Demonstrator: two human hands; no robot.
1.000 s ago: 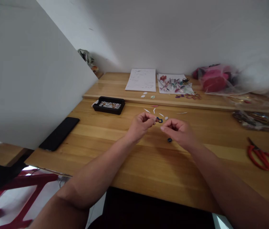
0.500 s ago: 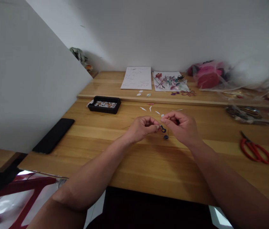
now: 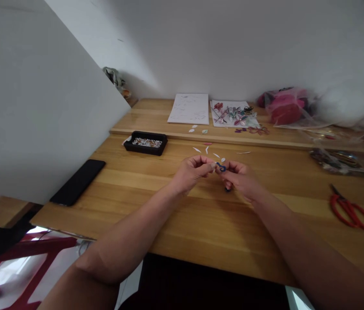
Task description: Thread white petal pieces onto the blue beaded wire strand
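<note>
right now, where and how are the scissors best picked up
Probably by the red handles, from the near right: the scissors lie flat, handles toward that side, while the dark blades point away and leftward.

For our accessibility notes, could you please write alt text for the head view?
A person's left hand pinches a curled blue strip over a wooden table, the right hand beside it. A black tray of tiny pieces and a black phone lie to the left, red-handled scissors to the right.
</note>
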